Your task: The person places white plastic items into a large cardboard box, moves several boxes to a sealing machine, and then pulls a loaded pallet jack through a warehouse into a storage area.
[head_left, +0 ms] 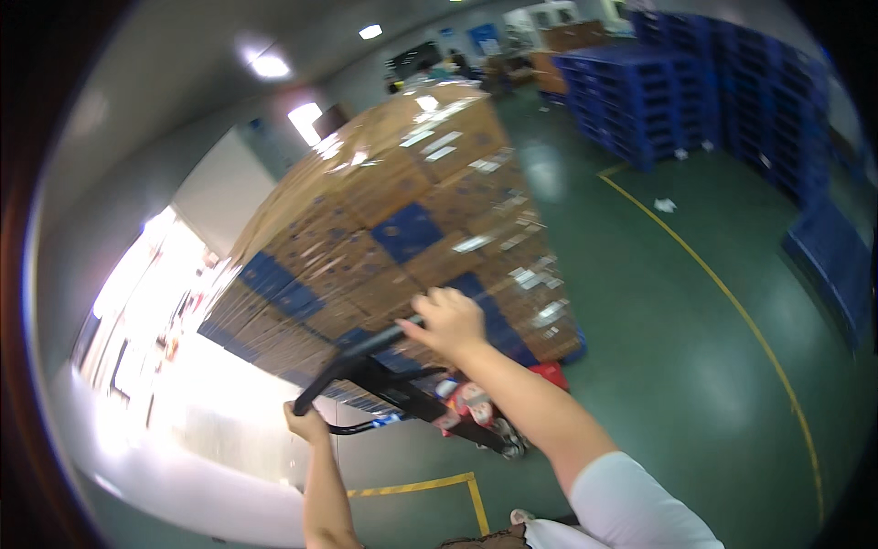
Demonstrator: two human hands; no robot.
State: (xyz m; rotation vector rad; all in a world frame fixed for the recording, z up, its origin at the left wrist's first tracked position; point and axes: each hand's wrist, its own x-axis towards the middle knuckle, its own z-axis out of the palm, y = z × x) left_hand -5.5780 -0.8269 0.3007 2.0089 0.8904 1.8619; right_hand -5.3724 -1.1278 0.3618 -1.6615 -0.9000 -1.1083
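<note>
Both my hands are on the black handle (368, 348) of a pallet truck. My left hand (307, 423) is closed round the handle's left end. Across the right end lies my right hand (448, 320), its fingers curled over the bar. From the handle a dark shaft (430, 403) runs down to the truck's red base (551, 373), partly hidden by my right forearm. Just beyond stands a tall load of brown cartons (366, 247), some with blue panels, wrapped in shiny clear film. A blue pallet edge (576, 346) shows under its right corner.
Stacked blue pallets (631, 101) stand at the far right, with another blue pallet (832, 265) near the right rim. Yellow lines (732, 293) mark the green floor (640, 366). White scraps (665, 206) lie on it. A bright doorway (137, 265) is at the left. People (457, 66) appear far off.
</note>
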